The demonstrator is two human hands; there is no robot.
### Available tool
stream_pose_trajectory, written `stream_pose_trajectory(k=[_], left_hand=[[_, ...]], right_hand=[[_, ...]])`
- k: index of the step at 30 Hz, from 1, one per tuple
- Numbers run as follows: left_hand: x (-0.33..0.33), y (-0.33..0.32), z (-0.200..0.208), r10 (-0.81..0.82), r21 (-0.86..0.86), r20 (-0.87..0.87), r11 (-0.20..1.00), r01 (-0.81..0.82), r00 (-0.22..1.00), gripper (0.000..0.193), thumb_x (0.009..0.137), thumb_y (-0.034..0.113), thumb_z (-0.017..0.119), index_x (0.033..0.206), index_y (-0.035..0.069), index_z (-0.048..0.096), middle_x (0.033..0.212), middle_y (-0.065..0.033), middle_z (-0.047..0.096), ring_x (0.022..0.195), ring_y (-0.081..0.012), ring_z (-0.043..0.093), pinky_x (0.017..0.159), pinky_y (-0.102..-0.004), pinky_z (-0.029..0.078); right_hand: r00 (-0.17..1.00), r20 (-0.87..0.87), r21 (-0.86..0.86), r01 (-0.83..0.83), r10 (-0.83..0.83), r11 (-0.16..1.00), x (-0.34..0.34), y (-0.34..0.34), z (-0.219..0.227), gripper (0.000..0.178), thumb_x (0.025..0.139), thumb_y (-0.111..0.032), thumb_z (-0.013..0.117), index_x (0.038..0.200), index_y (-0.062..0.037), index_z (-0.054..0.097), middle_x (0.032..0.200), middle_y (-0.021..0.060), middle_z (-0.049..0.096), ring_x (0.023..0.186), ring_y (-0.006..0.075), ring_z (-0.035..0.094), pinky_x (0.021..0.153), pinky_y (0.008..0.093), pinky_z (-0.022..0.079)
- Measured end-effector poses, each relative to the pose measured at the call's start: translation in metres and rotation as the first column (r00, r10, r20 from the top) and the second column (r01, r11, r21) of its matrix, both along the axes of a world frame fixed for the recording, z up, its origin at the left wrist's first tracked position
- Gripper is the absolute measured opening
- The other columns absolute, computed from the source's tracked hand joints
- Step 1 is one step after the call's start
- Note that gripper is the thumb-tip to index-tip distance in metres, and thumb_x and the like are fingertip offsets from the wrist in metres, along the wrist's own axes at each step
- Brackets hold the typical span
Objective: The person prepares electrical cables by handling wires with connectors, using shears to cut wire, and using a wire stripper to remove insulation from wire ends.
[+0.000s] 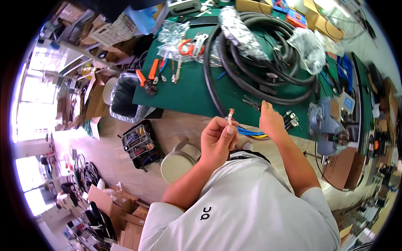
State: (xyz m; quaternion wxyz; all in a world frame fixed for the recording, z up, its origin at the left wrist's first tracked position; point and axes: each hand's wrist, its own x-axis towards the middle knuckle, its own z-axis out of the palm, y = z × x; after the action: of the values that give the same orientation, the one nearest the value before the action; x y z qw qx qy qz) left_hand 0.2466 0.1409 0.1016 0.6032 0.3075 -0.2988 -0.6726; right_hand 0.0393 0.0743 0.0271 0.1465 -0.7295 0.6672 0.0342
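Note:
My left hand (218,138) is closed, thumb and fingers pinching a pale wire (230,119) with bare copper strands showing at its upright tip. In my right hand (271,119), a pair of dark pliers (252,103) is gripped, jaws pointing left over the bench edge, apart from the wire. Blue and yellow wires (250,132) run between my hands, below the green bench (180,98). Right of my right hand hang dark wire ends with metal tips (291,120). A thick black cable (210,83) lies coiled on the bench ahead, partly wrapped in foil.
Orange-handled cutters (147,83), red-handled pliers (191,48) and clear plastic bags lie on the bench's left part. A bench vise (328,125) stands at its right. Below are a lined bin (125,98), an open toolbox (140,144) and a stool (179,166).

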Motion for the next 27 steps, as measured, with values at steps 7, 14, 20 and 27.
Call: stream_pose_trajectory(k=[7,14,20,27], left_hand=[[0.081,0.015,-0.028,0.319,0.100,-0.055,0.944,-0.313,0.946,0.018,0.096,0.020,0.059,0.096,0.003,0.054,0.069,-0.0039,0.056,0.051,-0.0067,0.044,0.047,-0.0201,0.035],[0.128,0.011,-0.056,0.430,0.324,-0.157,0.873,-0.365,0.889,0.018,0.095,0.022,0.060,0.098,0.005,0.055,0.068,-0.0046,0.056,0.049,-0.0078,0.044,0.045,-0.0211,0.036],[0.153,0.019,-0.082,0.428,0.419,-0.144,0.843,-0.336,0.892,0.014,0.098,0.020,0.055,0.099,0.006,0.056,0.071,-0.0050,0.055,0.053,-0.0099,0.043,0.048,-0.0235,0.036],[0.155,0.026,-0.100,0.434,0.458,-0.265,0.842,-0.284,0.861,0.016,0.097,0.021,0.058,0.097,0.005,0.056,0.072,-0.0062,0.056,0.054,-0.0107,0.046,0.049,-0.0238,0.037]], right_hand=[[0.990,0.017,-0.247,-0.131,0.140,0.960,0.037,-0.021,-0.047,0.046,0.081,-0.021,0.067,0.118,0.0036,0.053,0.113,0.0184,0.057,0.101,0.0367,0.056,0.083,0.0456,0.050],[0.892,0.302,-0.461,-0.173,0.337,0.870,0.170,-0.131,-0.037,0.031,0.085,-0.018,0.062,0.111,-0.0006,0.058,0.106,0.0204,0.059,0.102,0.0376,0.056,0.088,0.0444,0.047],[0.936,0.318,-0.349,-0.031,0.149,0.937,0.289,-0.273,-0.065,0.030,0.085,-0.015,0.056,0.106,0.0059,0.054,0.101,0.0286,0.059,0.096,0.0422,0.060,0.082,0.0457,0.050],[0.934,-0.198,0.097,-0.285,0.299,0.954,0.312,-0.340,-0.064,0.035,0.084,-0.015,0.056,0.109,0.0082,0.062,0.114,0.0283,0.062,0.104,0.0333,0.065,0.085,0.0401,0.053]])
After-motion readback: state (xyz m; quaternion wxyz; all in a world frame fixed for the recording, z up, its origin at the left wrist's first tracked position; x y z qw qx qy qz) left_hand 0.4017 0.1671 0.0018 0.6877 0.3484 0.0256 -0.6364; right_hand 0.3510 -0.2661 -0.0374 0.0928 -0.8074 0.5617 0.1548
